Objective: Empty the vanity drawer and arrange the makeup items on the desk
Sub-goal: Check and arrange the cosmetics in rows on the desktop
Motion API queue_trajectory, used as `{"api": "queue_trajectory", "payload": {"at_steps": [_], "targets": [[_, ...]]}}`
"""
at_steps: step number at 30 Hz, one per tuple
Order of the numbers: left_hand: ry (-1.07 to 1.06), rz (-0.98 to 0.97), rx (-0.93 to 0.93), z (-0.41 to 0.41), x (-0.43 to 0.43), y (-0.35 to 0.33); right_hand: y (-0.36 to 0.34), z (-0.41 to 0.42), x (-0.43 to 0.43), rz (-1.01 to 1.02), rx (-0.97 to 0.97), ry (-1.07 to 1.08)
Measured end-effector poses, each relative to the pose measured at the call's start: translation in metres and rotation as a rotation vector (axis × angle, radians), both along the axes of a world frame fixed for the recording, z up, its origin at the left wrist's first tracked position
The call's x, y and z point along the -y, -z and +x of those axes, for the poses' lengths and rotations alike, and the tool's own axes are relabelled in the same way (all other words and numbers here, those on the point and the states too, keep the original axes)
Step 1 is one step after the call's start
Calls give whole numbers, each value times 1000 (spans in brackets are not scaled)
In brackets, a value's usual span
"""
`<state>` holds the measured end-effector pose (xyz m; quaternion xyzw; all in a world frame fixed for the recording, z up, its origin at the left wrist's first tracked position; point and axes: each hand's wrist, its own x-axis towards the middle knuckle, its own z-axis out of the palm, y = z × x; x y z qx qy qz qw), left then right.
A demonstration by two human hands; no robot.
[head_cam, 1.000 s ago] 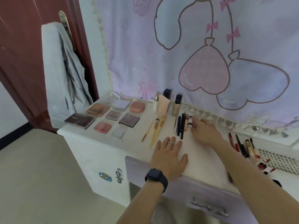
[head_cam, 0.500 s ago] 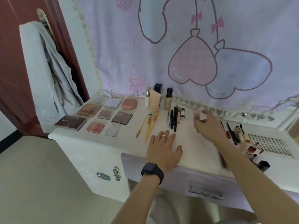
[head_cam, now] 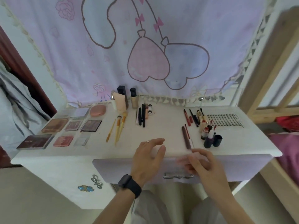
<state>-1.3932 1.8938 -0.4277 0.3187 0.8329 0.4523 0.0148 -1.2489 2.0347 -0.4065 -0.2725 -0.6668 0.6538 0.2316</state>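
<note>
Makeup items (head_cam: 91, 125) lie on the desk (head_cam: 161, 126) beyond your two hands; three brushes (head_cam: 118, 126) are ahead-left of your left hand (head_cam: 148, 157), whose fingers are spread. Your right hand (head_cam: 203, 165) is blurred; its state I cannot tell.

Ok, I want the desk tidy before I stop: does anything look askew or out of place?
The palettes, brushes and black pencils lie in neat rows. The right side looks looser: the lipsticks are bunched, some upright and some lying down, and a brown pencil lies near the front edge, away from the other pens.
</note>
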Motion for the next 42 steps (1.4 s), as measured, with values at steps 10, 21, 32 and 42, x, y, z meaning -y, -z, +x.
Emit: {"api": "queue_trajectory", "payload": {"at_steps": [10, 21, 32, 42], "targets": [[142, -8, -28, 72, -55, 10, 11, 34, -11, 159, 11, 1], [65, 83, 518, 90, -82, -5, 23, 35, -44, 976, -132, 51], [39, 31, 239, 79, -80, -27, -23, 42, -65, 431, 175, -288], [50, 43, 276, 75, -83, -28, -39, 47, -71, 381, 252, -301]]}}
